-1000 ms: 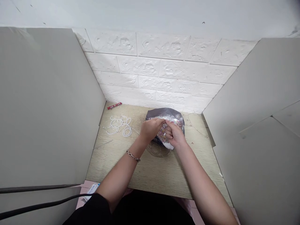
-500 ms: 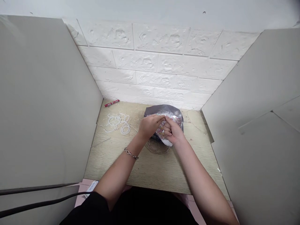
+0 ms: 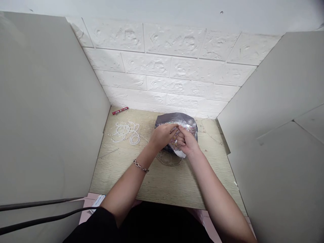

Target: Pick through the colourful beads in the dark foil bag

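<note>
Above a grey bag (image 3: 176, 118) with shiny, multicoloured small pieces (image 3: 174, 143) in it, my two hands meet at the fingertips. My left hand (image 3: 164, 135) is closed in a pinch, and what it holds is too small to make out. My right hand (image 3: 187, 141) also pinches with thumb and forefinger, its other fingers curled; anything between them is too small to tell. Just below the bag lies a loop of clear beads (image 3: 170, 161). White bead strands (image 3: 128, 132) are coiled on the table to the left.
A red packet (image 3: 120, 110) lies at the table's back left corner. Thin strands (image 3: 212, 135) lie right of the bag. A thin needle-like piece (image 3: 108, 153) rests near the left edge. Grey panels stand on both sides, a white brick-patterned wall behind.
</note>
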The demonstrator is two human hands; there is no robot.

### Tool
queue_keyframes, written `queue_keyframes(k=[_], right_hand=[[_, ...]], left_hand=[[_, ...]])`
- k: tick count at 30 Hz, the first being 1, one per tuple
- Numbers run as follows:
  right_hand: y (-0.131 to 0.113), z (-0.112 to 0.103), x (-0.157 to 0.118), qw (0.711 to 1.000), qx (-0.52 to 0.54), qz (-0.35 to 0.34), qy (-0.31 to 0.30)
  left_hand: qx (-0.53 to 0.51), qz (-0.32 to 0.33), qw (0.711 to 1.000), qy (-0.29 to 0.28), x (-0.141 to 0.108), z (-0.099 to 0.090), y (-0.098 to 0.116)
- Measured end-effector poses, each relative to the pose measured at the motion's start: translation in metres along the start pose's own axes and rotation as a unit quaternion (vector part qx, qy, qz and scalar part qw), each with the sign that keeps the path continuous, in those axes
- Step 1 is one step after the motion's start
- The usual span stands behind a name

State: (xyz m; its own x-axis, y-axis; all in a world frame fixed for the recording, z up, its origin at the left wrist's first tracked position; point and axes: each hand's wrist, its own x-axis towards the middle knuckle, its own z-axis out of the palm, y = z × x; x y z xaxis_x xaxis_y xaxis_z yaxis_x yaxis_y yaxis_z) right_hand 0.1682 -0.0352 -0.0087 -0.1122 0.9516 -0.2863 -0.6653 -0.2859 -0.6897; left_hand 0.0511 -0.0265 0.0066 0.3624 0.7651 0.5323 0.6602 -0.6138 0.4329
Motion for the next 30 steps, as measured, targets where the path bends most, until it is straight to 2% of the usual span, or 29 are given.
queue_keyframes(k=[5, 11, 15, 22, 28, 30], right_hand=[[0.0010, -0.0007, 0.0005, 1.000, 0.007, 0.016, -0.006], [-0.0003, 0.0012, -0.0014, 1.000, 0.018, 0.014, -0.022], [-0.0001, 0.0021, -0.0015, 0.999, 0.021, -0.001, -0.025], [0.0007, 0.0026, -0.0018, 0.999, 0.020, -0.018, -0.034], [0.0013, 0.0047, -0.0039, 0.998, 0.036, -0.022, -0.055], [0.0016, 0.0055, -0.0045, 0.997, 0.038, -0.026, -0.057]], left_hand=[[-0.002, -0.002, 1.000, 0.002, 0.0001, 0.0005, -0.0016], [0.002, -0.051, 0.999, 0.008, -0.0006, 0.0014, -0.0002], [-0.085, -0.103, 0.991, -0.005, 0.0005, 0.0044, 0.0019], [-0.308, -0.193, 0.931, -0.024, 0.0046, 0.0076, 0.0024], [-0.393, -0.250, 0.884, -0.016, 0.0062, 0.0066, 0.0027], [-0.413, -0.269, 0.869, -0.031, 0.0057, 0.0055, 0.0039]])
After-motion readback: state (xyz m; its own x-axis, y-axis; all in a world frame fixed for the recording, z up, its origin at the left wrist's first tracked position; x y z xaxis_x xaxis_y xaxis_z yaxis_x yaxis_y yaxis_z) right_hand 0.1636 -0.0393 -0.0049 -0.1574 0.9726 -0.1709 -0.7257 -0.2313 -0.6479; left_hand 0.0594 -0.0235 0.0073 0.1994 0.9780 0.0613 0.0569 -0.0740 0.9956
